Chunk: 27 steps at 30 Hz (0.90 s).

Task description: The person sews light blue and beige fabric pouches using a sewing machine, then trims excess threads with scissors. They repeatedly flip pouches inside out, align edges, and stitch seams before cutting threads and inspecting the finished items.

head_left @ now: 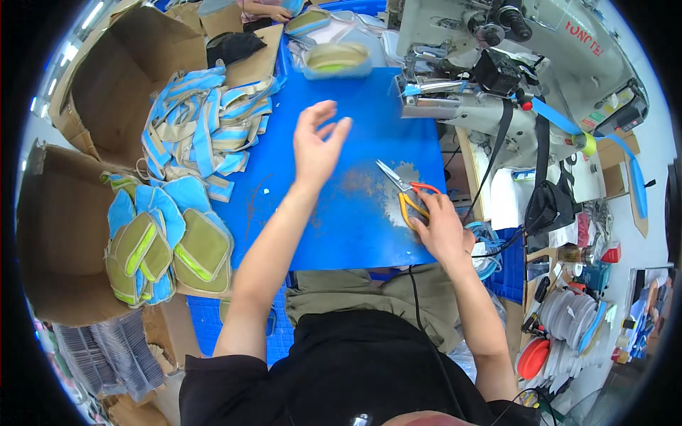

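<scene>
My left hand (320, 145) is over the upper middle of the blue work surface (355, 234), slightly blurred, with fingers loosely curved apart and nothing in them. My right hand (437, 227) grips scissors (401, 184) with red and yellow handles at the right side of the surface, blades pointing up and left. Beyond my left hand, an olive and lime-green fabric item (337, 60) sits in a pale tray or casing at the far edge. Blue and beige straps (199, 121) lie heaped to the left, above stacked olive and blue fabric pieces (170, 248).
A sewing machine (447, 106) with dangling black straps (497, 156) borders the surface at upper right. Cardboard boxes (64, 227) stand along the left. Coiled light-blue tubing (486, 263) is beside my right wrist. Another person's arm (263, 11) shows at the top.
</scene>
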Motion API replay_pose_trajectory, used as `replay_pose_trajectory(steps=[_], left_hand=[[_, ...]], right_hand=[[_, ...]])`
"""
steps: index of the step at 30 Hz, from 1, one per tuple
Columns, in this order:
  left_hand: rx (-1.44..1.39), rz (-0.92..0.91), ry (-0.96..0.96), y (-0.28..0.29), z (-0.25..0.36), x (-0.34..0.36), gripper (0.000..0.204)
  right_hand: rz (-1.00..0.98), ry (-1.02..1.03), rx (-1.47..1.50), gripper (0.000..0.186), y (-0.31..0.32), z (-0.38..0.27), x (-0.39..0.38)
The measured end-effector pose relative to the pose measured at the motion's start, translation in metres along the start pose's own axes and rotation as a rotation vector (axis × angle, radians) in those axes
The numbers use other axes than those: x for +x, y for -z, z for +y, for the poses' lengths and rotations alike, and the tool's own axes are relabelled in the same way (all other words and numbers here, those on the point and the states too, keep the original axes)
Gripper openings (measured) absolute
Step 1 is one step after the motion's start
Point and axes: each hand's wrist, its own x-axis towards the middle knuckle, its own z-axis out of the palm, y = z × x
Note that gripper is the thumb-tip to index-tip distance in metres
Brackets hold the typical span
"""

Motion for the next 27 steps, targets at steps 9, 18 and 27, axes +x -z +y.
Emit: replay_pose_trajectory(steps=[9, 18, 27], left_hand=[[-0.209, -0.052, -0.359, -0.077, 0.077, 0.013, 0.028], [-0.311, -0.102, -0.269, -0.076, 0.067, 0.023, 0.015], [-0.356, -0.210, -0.138, -0.069, 0.068, 0.035, 0.008]], right_hand=[[-0.530, -0.525, 0.810, 0.072, 0.018, 0.006, -0.002], [-0.369, -0.366, 1.582, 0.088, 0.139, -0.085, 0.023], [-0.331, -0.485, 1.810, 0.083, 0.139, -0.086, 0.056]])
